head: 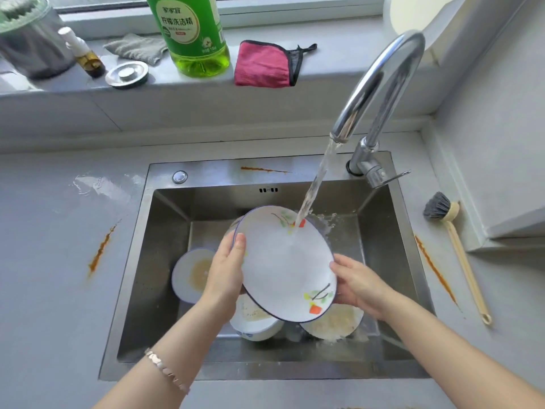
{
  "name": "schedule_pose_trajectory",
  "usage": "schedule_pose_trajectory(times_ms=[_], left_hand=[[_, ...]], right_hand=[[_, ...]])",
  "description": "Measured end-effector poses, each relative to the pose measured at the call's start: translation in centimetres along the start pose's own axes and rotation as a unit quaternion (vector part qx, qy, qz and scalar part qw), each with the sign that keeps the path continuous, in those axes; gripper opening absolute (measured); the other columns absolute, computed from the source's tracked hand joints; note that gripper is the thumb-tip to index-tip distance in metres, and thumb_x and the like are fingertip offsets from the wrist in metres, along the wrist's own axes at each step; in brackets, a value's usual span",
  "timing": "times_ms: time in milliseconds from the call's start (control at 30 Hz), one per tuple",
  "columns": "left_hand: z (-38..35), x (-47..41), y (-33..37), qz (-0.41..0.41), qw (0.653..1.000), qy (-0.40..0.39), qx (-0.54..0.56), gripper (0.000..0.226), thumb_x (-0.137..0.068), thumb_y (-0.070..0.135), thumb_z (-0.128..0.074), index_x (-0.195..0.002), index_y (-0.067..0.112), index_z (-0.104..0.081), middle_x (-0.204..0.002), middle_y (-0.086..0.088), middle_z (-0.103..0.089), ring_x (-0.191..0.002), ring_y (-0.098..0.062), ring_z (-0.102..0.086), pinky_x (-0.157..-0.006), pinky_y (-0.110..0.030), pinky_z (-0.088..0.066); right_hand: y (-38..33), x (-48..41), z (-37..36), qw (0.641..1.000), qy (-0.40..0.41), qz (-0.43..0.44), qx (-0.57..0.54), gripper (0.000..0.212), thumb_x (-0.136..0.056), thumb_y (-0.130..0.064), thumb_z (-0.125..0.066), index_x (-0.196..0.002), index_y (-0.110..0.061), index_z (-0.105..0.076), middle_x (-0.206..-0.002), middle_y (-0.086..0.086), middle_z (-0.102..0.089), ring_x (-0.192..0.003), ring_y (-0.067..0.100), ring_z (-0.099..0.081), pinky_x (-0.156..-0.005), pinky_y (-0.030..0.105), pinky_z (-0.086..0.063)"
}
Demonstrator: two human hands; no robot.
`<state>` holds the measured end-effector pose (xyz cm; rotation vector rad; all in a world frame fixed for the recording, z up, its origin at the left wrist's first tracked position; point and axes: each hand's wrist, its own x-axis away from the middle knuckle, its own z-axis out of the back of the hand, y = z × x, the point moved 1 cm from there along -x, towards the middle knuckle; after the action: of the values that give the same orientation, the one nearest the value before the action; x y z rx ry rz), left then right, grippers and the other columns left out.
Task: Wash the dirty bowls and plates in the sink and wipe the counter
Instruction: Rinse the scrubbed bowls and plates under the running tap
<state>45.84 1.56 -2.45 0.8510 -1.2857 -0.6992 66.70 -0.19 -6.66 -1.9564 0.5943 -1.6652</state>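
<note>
A white plate (pixel 283 267) with a dark rim and a flower pattern is held tilted over the steel sink (pixel 165 261). My left hand (pixel 228 268) grips its left edge and my right hand (pixel 358 283) grips its lower right edge. Water from the running faucet (pixel 374 93) hits the plate's upper part. Below it in the basin lie a dirty bowl (pixel 190 276) at the left, another bowl (pixel 255 323) under the plate, and a dirty plate (pixel 336 323) at the right. Orange stains (pixel 100 250) mark the grey counter on both sides.
On the ledge stand a green dish-soap bottle (pixel 191 33), a pink cloth (pixel 264 64), a grey cloth (pixel 137 47), a sink strainer lid (pixel 127 73) and a small bottle (pixel 84 53). A dish brush (pixel 454 243) lies right of the sink. A water puddle (pixel 97 184) sits at the left.
</note>
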Motion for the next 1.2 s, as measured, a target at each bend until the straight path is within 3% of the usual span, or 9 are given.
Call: schedule_pose_trajectory(times_ms=[67, 200, 367, 500, 700, 767, 833, 967, 1200], left_hand=[[-0.7, 0.2, -0.5, 0.086, 0.995, -0.004, 0.057, 0.022, -0.1, 0.038, -0.034, -0.102, 0.034, -0.056, -0.1, 0.005, -0.064, -0.08, -0.012, -0.061, -0.052, -0.022, -0.05], [-2.6, -0.5, -2.1, 0.18, 0.978, -0.031, 0.096, 0.038, -0.1, 0.043, -0.03, -0.13, 0.027, -0.046, -0.12, -0.001, -0.063, -0.096, -0.02, -0.064, -0.066, -0.035, -0.055], [-4.6, -1.2, -2.7, 0.321, 0.933, -0.074, 0.144, 0.063, -0.096, 0.056, -0.018, -0.131, 0.014, -0.05, -0.126, -0.012, -0.06, -0.112, -0.031, -0.058, -0.069, -0.044, -0.051], [-3.6, -1.6, -2.5, 0.276, 0.945, -0.041, 0.168, 0.058, -0.096, 0.056, -0.024, -0.126, 0.015, -0.052, -0.122, -0.009, -0.061, -0.111, -0.032, -0.058, -0.081, -0.046, -0.051], [0.1, -0.8, 0.0, -0.054, 0.996, -0.008, -0.075, 0.027, -0.1, 0.035, -0.036, -0.111, 0.029, -0.059, -0.115, 0.005, -0.065, -0.102, -0.01, -0.06, -0.093, -0.036, -0.05], [0.6, -0.3, 1.8, -0.097, 0.99, -0.052, -0.091, 0.021, -0.099, 0.033, -0.04, -0.108, 0.038, -0.058, -0.097, 0.018, -0.069, -0.088, -0.003, -0.065, -0.076, -0.026, -0.053], [0.5, 0.0, 3.4, -0.082, 0.984, -0.075, -0.14, 0.017, -0.097, 0.035, -0.042, -0.106, 0.039, -0.056, -0.079, 0.014, -0.069, -0.066, -0.008, -0.067, -0.056, -0.025, -0.052], [0.4, -0.6, 3.4, 0.027, 0.987, -0.039, -0.152, 0.015, -0.098, 0.027, -0.036, -0.101, 0.025, -0.051, -0.075, -0.004, -0.062, -0.054, -0.021, -0.065, -0.053, -0.035, -0.058], [-0.8, -1.2, -2.3, 0.226, 0.97, -0.089, 0.022, 0.027, -0.1, 0.017, -0.04, -0.126, 0.02, -0.046, -0.106, -0.006, -0.065, -0.083, -0.024, -0.065, -0.059, -0.039, -0.056]], right_hand=[[-0.7, 0.7, 1.0, 0.999, 0.034, 0.032, -0.025, 0.029, -0.1, -0.011, -0.036, -0.124, -0.015, -0.051, -0.103, 0.012, -0.067, -0.079, 0.025, -0.066, -0.059, 0.034, -0.056], [-2.9, 2.1, 3.1, 0.981, 0.119, 0.128, 0.079, 0.032, -0.097, -0.004, -0.038, -0.119, -0.021, -0.054, -0.091, 0.0, -0.068, -0.066, 0.01, -0.067, -0.045, 0.023, -0.052], [-5.7, 2.3, 4.6, 0.929, 0.149, 0.23, 0.248, 0.037, -0.097, -0.007, -0.039, -0.129, -0.022, -0.051, -0.09, 0.007, -0.071, -0.079, 0.025, -0.067, -0.069, 0.031, -0.053], [-5.8, 1.0, 4.5, 0.903, 0.17, 0.267, 0.292, 0.043, -0.096, -0.005, -0.041, -0.134, -0.022, -0.045, -0.09, 0.015, -0.07, -0.083, 0.032, -0.064, -0.082, 0.034, -0.049], [-3.2, -1.7, 1.1, 0.97, 0.117, 0.21, 0.033, 0.046, -0.096, 0.004, -0.037, -0.134, -0.021, -0.039, -0.11, 0.0, -0.062, -0.082, 0.004, -0.064, -0.079, 0.026, -0.054], [-1.8, -2.6, 0.0, 0.98, 0.087, 0.179, -0.013, 0.042, -0.095, 0.005, -0.038, -0.126, -0.019, -0.049, -0.105, -0.002, -0.066, -0.08, 0.009, -0.066, -0.07, 0.026, -0.055], [-1.1, -3.1, -0.7, 0.986, 0.073, 0.15, -0.008, 0.041, -0.093, 0.008, -0.037, -0.12, -0.016, -0.057, -0.098, 0.001, -0.067, -0.082, 0.018, -0.064, -0.073, 0.032, -0.052], [-2.1, -2.7, -0.4, 0.983, 0.104, 0.101, 0.11, 0.041, -0.091, 0.007, -0.035, -0.091, -0.024, -0.061, -0.097, 0.009, -0.066, -0.088, 0.024, -0.061, -0.079, 0.037, -0.051], [-6.7, 0.0, 2.0, 0.857, 0.16, 0.228, 0.434, 0.04, -0.098, -0.013, -0.035, -0.137, -0.021, -0.04, -0.109, 0.012, -0.063, -0.098, 0.032, -0.058, -0.08, 0.036, -0.043]])
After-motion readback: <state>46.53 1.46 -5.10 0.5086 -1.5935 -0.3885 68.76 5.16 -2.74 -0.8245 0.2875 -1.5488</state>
